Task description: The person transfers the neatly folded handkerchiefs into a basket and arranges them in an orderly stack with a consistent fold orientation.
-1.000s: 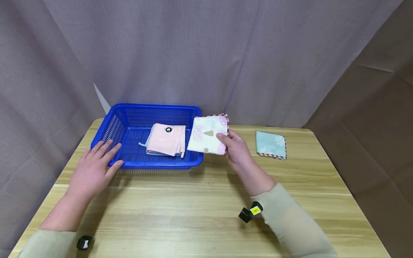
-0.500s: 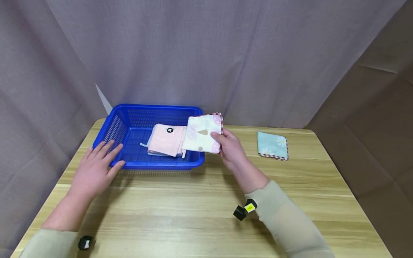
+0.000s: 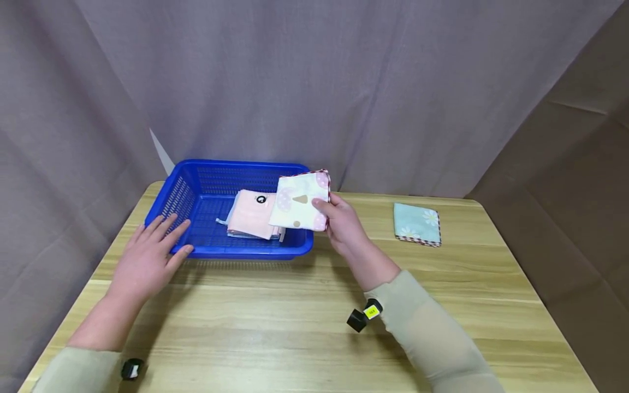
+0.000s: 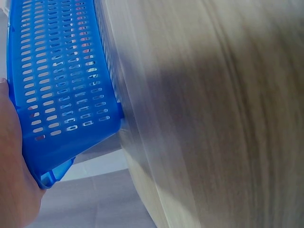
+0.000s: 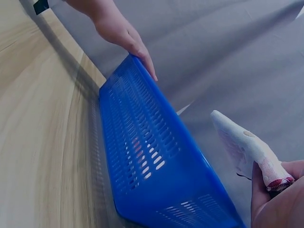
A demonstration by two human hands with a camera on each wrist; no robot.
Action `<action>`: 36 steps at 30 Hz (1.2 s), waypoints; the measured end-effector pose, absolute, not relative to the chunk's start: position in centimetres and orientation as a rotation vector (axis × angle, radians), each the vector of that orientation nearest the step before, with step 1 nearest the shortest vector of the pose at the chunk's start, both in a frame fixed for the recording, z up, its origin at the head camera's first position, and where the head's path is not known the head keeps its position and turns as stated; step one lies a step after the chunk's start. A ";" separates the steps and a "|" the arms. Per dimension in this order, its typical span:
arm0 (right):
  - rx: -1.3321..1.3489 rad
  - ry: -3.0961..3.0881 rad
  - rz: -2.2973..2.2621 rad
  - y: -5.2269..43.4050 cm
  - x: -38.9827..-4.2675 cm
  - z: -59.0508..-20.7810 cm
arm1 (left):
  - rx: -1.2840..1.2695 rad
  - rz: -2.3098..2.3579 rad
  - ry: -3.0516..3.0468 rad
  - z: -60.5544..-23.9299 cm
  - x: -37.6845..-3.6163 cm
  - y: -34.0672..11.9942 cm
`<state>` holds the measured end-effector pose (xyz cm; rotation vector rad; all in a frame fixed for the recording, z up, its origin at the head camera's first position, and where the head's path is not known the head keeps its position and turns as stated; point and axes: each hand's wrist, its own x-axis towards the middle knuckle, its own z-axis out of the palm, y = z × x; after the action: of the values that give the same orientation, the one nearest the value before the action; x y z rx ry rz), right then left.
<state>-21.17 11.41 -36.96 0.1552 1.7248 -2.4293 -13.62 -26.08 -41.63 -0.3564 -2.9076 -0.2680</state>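
Note:
My right hand [image 3: 344, 224] pinches the right edge of a folded white towel [image 3: 295, 207] with pink and tan prints and a red checked border. In the right wrist view this towel [image 5: 242, 145] is above the rim of a blue plastic basket [image 5: 142, 137]. Inside the basket [image 3: 245, 252] lies a small stack of folded towels with a pink towel [image 3: 250, 213] on top, partly covered by the white one in the head view. My left hand [image 3: 147, 256] rests with straight, spread fingers on the basket's near left corner.
A folded light green towel [image 3: 417, 224] with daisies lies on the wooden table [image 3: 275, 316], right of the basket. Grey curtain [image 3: 304, 82] hangs behind the table, and a brown fabric panel [image 3: 565, 191] borders its right side.
My right hand has carried the white towel left, farther over the basket, so it now overlaps the pink towel in the head view. My left hand stays on the basket's corner.

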 end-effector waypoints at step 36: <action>0.170 1.622 -2.392 7.5 -22.9 -36.9 | -0.330 -0.273 -2.903 -41.5 -13.5 -25.7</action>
<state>-22.88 7.47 -36.89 0.1702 1.6217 -2.3922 -13.47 -25.69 -41.46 -0.3300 -2.9027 -0.2734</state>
